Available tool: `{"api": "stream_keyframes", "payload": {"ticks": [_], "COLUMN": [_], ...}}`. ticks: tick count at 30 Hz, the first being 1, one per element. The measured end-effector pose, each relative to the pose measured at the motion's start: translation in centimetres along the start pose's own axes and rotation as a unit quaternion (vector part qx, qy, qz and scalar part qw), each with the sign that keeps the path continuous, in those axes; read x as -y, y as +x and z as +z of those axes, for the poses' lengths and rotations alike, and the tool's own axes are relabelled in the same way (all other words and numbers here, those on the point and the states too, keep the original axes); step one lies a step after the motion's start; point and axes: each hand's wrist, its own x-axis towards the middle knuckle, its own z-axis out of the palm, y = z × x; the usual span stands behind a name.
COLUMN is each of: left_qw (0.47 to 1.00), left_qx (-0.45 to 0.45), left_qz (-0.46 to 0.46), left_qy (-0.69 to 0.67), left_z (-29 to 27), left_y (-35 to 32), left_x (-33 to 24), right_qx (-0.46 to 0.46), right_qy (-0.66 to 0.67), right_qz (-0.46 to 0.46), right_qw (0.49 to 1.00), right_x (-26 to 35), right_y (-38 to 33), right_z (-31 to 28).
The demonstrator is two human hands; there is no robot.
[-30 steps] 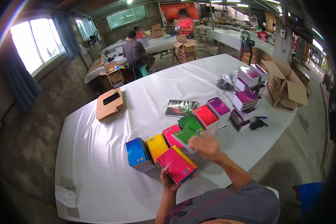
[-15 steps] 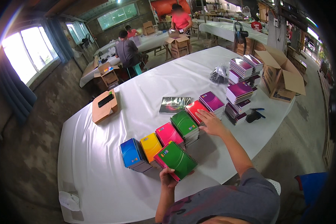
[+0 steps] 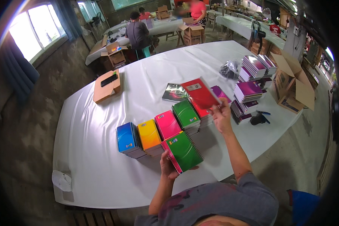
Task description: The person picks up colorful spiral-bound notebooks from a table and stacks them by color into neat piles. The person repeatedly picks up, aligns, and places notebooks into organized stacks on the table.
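Red notebook [image 3: 200, 95], 1: its lower right corner is sitting in the gripping fingers of the right hand [image 3: 221, 116], above the red stack [image 3: 204, 113]. Green notebook [image 3: 183, 151], 1: it is topping a bundle that the left hand [image 3: 169, 165] is gripping, fingers reaching beneath, thumb at the left edge.

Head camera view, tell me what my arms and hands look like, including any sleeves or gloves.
Your left hand and right hand are ungloved, with no watch or bracelet visible. Both forearms are bare. The right sleeve is short and dark grey, part of a shirt with reddish and dark patches across its front.
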Motion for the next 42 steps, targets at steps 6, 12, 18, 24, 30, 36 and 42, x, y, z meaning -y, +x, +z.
{"api": "stream_keyframes", "payload": {"ticks": [6,12,18,24,30,36,42], "left_qw": [0.997,0.996,0.988,0.992,0.999,0.998,0.997], "left_qx": [0.07,0.089,0.147,0.116,0.022,0.013,0.022], "left_qz": [0.0,-0.031,0.001,-0.004,0.027,0.044,0.054], "left_qy": [-0.019,0.004,-0.04,-0.045,0.025,0.032,0.041], "left_z": [0.2,-0.7,0.5,1.1,0.1,0.6,1.1], "left_y": [2.3,2.6,2.6,3.0,2.4,1.9,0.6], "left_x": [2.3,4.2,5.5,4.4,4.0,3.6,2.6], "right_qx": [0.362,0.491,0.26,0.181,0.084,0.131,0.108], "right_qy": [-0.013,-0.074,-0.614,-0.775,-0.682,-0.74,-0.758], "right_qz": [0.099,0.182,-0.085,-0.119,-0.204,-0.252,-0.199], "right_qw": [0.927,0.849,0.741,0.593,0.697,0.61,0.611], "right_x": [-1.0,-0.5,3.0,-0.8,0.0,-0.6,-1.6], "right_y": [0.1,-0.1,3.7,3.0,2.1,2.6,3.8], "right_z": [0.4,-0.1,-4.4,-12.5,-11.8,-12.2,-12.3]}}
